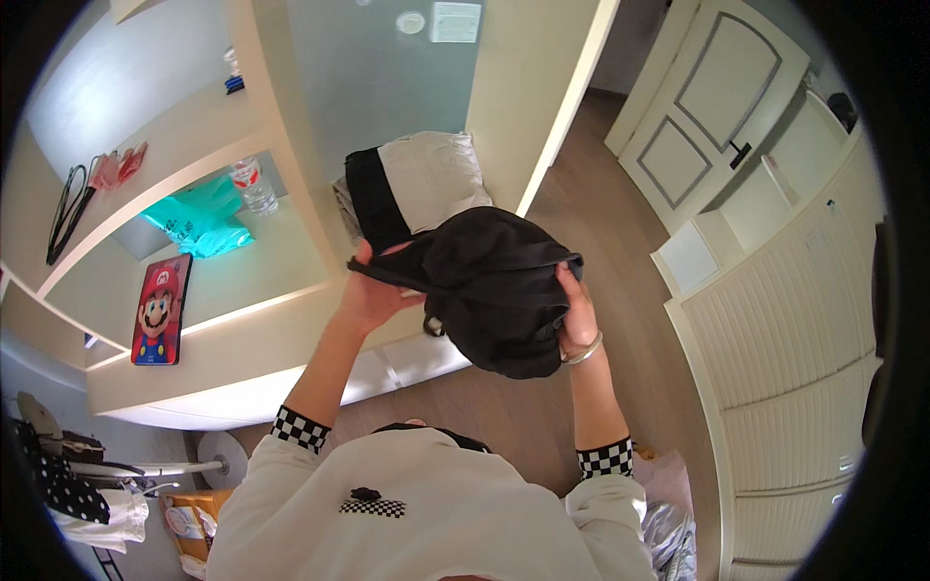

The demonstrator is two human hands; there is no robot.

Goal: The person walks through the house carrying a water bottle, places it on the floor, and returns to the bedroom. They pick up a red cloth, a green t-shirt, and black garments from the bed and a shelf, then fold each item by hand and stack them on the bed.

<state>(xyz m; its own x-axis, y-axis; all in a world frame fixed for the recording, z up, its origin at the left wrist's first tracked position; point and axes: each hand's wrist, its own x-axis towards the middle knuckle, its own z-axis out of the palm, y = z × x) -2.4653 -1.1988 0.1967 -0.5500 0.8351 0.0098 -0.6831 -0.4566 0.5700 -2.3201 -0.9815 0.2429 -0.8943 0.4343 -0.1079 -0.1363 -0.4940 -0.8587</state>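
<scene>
A bunched black cloth item [501,298], perhaps a garment, hangs in the air between my two hands. My left hand [374,287] grips a drawn-out edge of it on the left. On its right side my right hand [577,312], with a bangle at the wrist, holds the fabric, the fingertips partly hidden by its folds. Just beyond the cloth, folded white fabric [432,181] and a folded black piece [374,196] lie in a stack inside the cabinet compartment. The black cloth covers the near corner of that stack.
Shelves on the left hold a teal plastic bag [207,218], a water bottle [254,189], a Mario-printed case [161,309] and a black cable [69,214]. An upright cabinet panel [545,94] stands right of the stack. Farther right are a white door [712,109] and cream cabinets [785,319].
</scene>
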